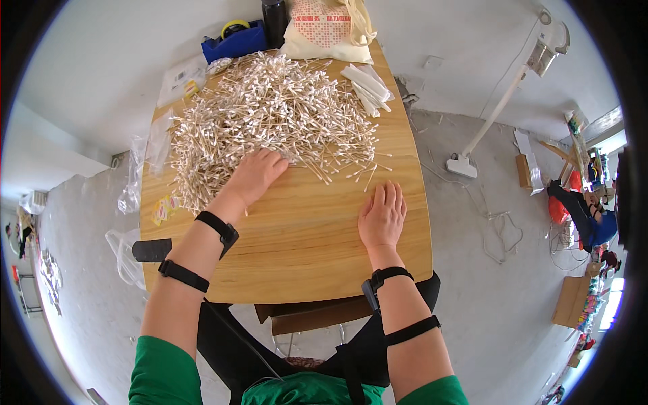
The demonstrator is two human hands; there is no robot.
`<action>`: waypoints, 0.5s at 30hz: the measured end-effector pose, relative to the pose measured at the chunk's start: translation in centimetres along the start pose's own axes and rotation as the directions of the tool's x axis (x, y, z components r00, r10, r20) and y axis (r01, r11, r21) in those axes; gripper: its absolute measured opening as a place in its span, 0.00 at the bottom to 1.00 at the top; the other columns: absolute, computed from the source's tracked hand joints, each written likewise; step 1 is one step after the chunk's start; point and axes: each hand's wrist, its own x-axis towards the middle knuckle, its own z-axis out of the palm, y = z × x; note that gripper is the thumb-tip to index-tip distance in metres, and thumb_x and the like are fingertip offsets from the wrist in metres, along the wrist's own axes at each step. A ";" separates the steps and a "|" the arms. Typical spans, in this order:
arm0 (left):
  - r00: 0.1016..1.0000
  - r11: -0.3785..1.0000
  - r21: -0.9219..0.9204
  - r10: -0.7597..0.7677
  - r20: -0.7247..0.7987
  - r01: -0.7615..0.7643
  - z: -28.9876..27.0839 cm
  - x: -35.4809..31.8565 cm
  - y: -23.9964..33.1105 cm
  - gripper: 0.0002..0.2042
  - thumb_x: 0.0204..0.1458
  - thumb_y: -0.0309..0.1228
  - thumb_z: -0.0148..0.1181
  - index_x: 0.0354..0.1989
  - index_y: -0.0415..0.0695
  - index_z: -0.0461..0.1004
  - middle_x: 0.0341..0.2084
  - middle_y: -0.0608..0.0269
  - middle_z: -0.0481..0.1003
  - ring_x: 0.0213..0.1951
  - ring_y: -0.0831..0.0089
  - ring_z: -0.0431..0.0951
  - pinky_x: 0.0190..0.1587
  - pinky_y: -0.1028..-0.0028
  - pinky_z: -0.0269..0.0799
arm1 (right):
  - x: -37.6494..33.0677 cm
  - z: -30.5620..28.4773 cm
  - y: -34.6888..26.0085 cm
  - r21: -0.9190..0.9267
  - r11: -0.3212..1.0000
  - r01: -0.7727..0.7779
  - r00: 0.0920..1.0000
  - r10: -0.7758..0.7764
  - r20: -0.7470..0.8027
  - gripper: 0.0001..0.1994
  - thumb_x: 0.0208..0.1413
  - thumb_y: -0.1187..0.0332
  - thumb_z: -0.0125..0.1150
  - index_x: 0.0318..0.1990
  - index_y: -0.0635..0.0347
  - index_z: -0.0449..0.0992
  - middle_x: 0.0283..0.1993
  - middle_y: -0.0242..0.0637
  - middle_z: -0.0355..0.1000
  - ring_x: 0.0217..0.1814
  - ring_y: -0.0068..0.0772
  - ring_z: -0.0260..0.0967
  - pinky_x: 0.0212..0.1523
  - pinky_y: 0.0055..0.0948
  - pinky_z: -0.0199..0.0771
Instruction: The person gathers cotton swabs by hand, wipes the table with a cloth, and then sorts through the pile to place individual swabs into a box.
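Observation:
A wide, loose heap of cotton swabs [270, 108] with white tips covers the far half of the wooden table [304, 250]. My left hand [256, 174] rests at the heap's near edge, its fingers pointing right and touching the swabs. No swab shows in its grasp, though the undersides of the fingers are hidden. On bare wood to the right lies my right hand [383, 214], palm down, with its fingers stretched forward. A few stray swabs [371, 177] lie just beyond its fingertips. Black straps circle both my wrists and forearms.
Along the back stand a blue tape dispenser [234, 42], a dark bottle [274, 23] and a cream cloth bag [327, 34]. White paper strips [370, 88] lie at right, yellow packets [164, 210] and a flat black object [152, 250] at left. A floor vacuum [462, 165] stands beyond.

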 end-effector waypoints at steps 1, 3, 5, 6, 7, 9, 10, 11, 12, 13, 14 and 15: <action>0.997 1.000 0.019 0.004 -0.075 -0.003 0.0 0.3 -0.6 0.15 0.55 0.27 0.50 0.51 0.48 0.70 0.40 0.64 0.69 0.49 0.64 0.71 0.53 0.64 0.68 | 0.1 0.0 0.0 -0.006 1.000 0.003 1.000 -0.003 0.002 0.17 0.59 0.66 0.52 0.54 0.61 0.69 0.63 0.47 0.62 0.69 0.50 0.55 0.68 0.46 0.53; 0.996 0.999 0.036 -0.034 -0.079 0.037 -0.7 1.1 -1.3 0.15 0.55 0.27 0.50 0.51 0.48 0.71 0.40 0.64 0.69 0.48 0.64 0.71 0.52 0.64 0.69 | 0.0 0.0 0.1 -0.013 1.000 0.001 1.000 -0.001 0.004 0.17 0.59 0.66 0.52 0.54 0.61 0.69 0.63 0.47 0.62 0.69 0.50 0.55 0.68 0.46 0.53; 0.993 0.995 0.061 -0.079 -0.086 0.084 -1.3 1.5 -2.2 0.14 0.55 0.27 0.50 0.50 0.48 0.71 0.40 0.64 0.69 0.48 0.65 0.71 0.52 0.65 0.69 | 0.1 0.0 0.0 -0.014 1.000 0.006 1.000 -0.006 0.002 0.17 0.59 0.66 0.52 0.54 0.61 0.69 0.63 0.47 0.63 0.69 0.50 0.55 0.68 0.46 0.53; 0.992 0.992 0.066 -0.104 -0.076 0.109 -1.6 1.5 -2.9 0.14 0.55 0.27 0.50 0.49 0.48 0.72 0.40 0.64 0.69 0.49 0.65 0.71 0.52 0.65 0.69 | 0.2 0.1 -0.1 -0.002 1.000 0.007 1.000 -0.007 0.000 0.17 0.59 0.65 0.52 0.54 0.62 0.69 0.63 0.48 0.63 0.70 0.49 0.54 0.68 0.46 0.53; 0.989 0.988 0.072 -0.131 -0.067 0.136 -1.8 1.3 -3.3 0.13 0.54 0.27 0.51 0.48 0.48 0.72 0.40 0.64 0.69 0.49 0.65 0.71 0.53 0.65 0.68 | 0.2 0.2 -0.4 0.010 1.000 0.010 1.000 -0.010 -0.002 0.17 0.59 0.65 0.53 0.54 0.62 0.69 0.63 0.48 0.63 0.70 0.49 0.54 0.68 0.47 0.53; 0.981 0.984 0.080 -0.146 -0.125 0.156 -1.4 1.5 -3.1 0.12 0.54 0.28 0.52 0.47 0.47 0.73 0.42 0.64 0.70 0.50 0.64 0.71 0.53 0.64 0.68 | 0.0 0.1 0.4 0.032 0.999 0.008 1.000 -0.007 -0.016 0.17 0.58 0.66 0.54 0.54 0.62 0.69 0.62 0.48 0.63 0.69 0.50 0.55 0.68 0.46 0.54; 0.970 0.981 0.066 -0.168 -0.176 0.182 -1.1 1.0 -2.7 0.12 0.54 0.28 0.52 0.46 0.47 0.73 0.44 0.64 0.70 0.50 0.63 0.71 0.54 0.63 0.67 | 0.0 0.2 0.7 0.066 0.998 0.001 1.000 0.001 -0.022 0.18 0.58 0.67 0.55 0.54 0.62 0.68 0.61 0.48 0.64 0.68 0.50 0.57 0.67 0.45 0.56; 0.954 0.978 0.049 -0.187 -0.234 0.203 -0.7 1.0 -2.2 0.11 0.54 0.28 0.52 0.46 0.46 0.73 0.45 0.63 0.71 0.51 0.63 0.71 0.54 0.63 0.67 | 0.6 0.1 1.7 0.052 0.999 0.012 0.999 -0.010 -0.041 0.18 0.58 0.67 0.55 0.54 0.62 0.68 0.61 0.48 0.64 0.68 0.50 0.57 0.67 0.45 0.56; 0.949 0.976 0.046 -0.195 -0.247 0.212 -0.6 0.6 -1.6 0.11 0.54 0.28 0.52 0.46 0.46 0.73 0.45 0.63 0.71 0.51 0.63 0.71 0.54 0.63 0.67 | 1.1 0.3 2.7 0.190 0.982 -0.013 1.000 0.013 -0.003 0.18 0.57 0.68 0.56 0.54 0.63 0.68 0.59 0.48 0.66 0.65 0.51 0.59 0.64 0.45 0.59; 0.965 0.985 -0.024 -0.172 -0.199 0.171 -0.6 0.0 -1.1 0.13 0.52 0.25 0.54 0.46 0.45 0.74 0.46 0.61 0.72 0.52 0.61 0.71 0.55 0.62 0.67 | 1.9 0.6 3.8 0.324 0.945 -0.042 0.999 0.030 0.041 0.18 0.56 0.69 0.57 0.53 0.63 0.68 0.57 0.48 0.67 0.63 0.53 0.61 0.62 0.45 0.62; 0.979 0.987 -0.093 -0.142 -0.146 0.130 -0.7 -0.7 -0.5 0.14 0.50 0.23 0.55 0.47 0.45 0.75 0.47 0.59 0.73 0.54 0.59 0.71 0.56 0.60 0.67 | 3.4 0.6 4.4 0.324 0.946 -0.033 0.999 0.022 0.039 0.18 0.56 0.69 0.57 0.53 0.63 0.68 0.57 0.48 0.67 0.63 0.53 0.61 0.62 0.45 0.62; 0.978 0.986 -0.101 -0.147 -0.149 0.133 -0.6 -1.4 0.0 0.14 0.50 0.23 0.55 0.47 0.45 0.75 0.47 0.59 0.73 0.54 0.59 0.71 0.56 0.60 0.67 | 5.8 0.1 4.9 0.268 0.963 0.009 1.000 -0.009 -0.004 0.18 0.56 0.70 0.58 0.53 0.63 0.68 0.55 0.49 0.67 0.60 0.54 0.62 0.60 0.45 0.64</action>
